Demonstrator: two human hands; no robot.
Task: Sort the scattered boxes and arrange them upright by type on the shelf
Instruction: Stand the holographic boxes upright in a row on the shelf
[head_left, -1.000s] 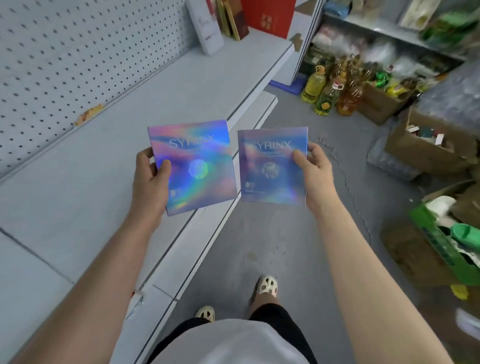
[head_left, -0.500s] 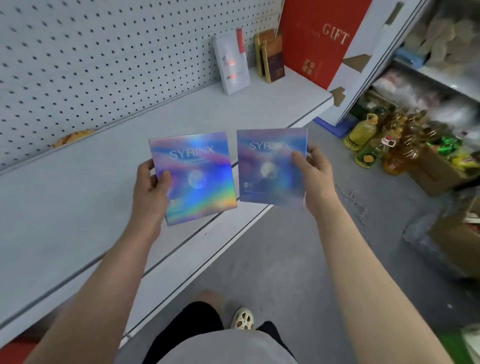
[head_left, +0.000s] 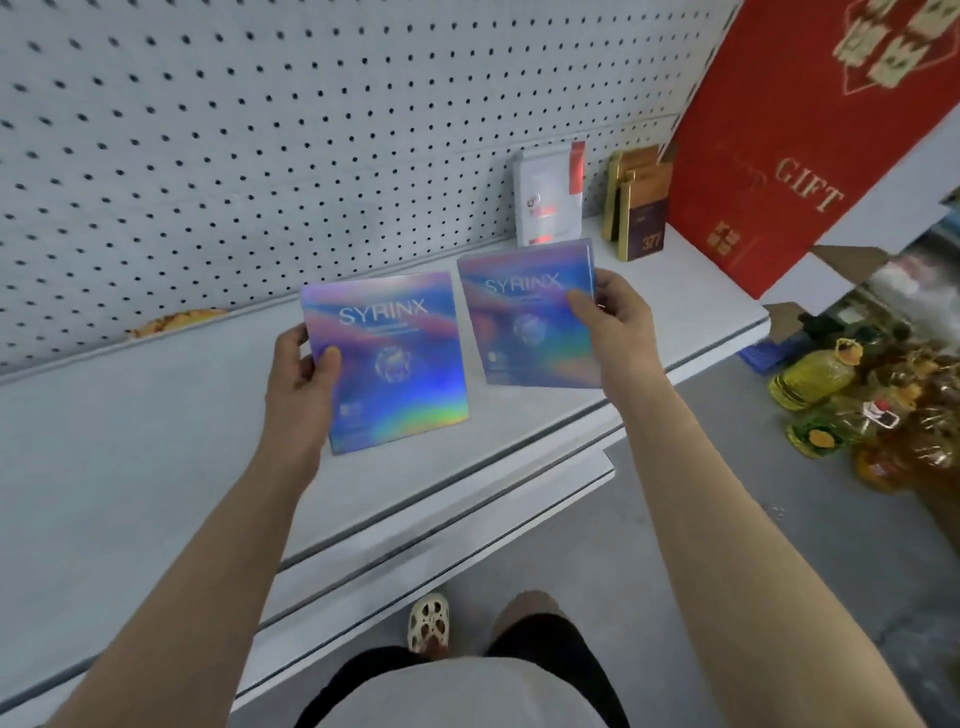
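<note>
Two flat, square holographic boxes printed "SYRINX" are held side by side above a pale grey shelf (head_left: 156, 467), faces toward the camera, close together but not touching. The left hand (head_left: 301, 371) grips the left SYRINX box (head_left: 387, 361) by its left edge, thumb on the front. The right hand (head_left: 621, 325) pinches the right SYRINX box (head_left: 527, 314) by its right edge and holds it slightly farther back.

A white pegboard wall (head_left: 260, 130) backs the shelf. At the shelf's far end stand a white box (head_left: 548, 200), two dark brown boxes (head_left: 636, 208) and a tall red gift box (head_left: 789, 156) marked "GIFT". An orange scrap, too blurred to identify, lies where shelf meets pegboard. To the right, yellow oil bottles (head_left: 815, 374) crowd the grey concrete floor (head_left: 649, 545).
</note>
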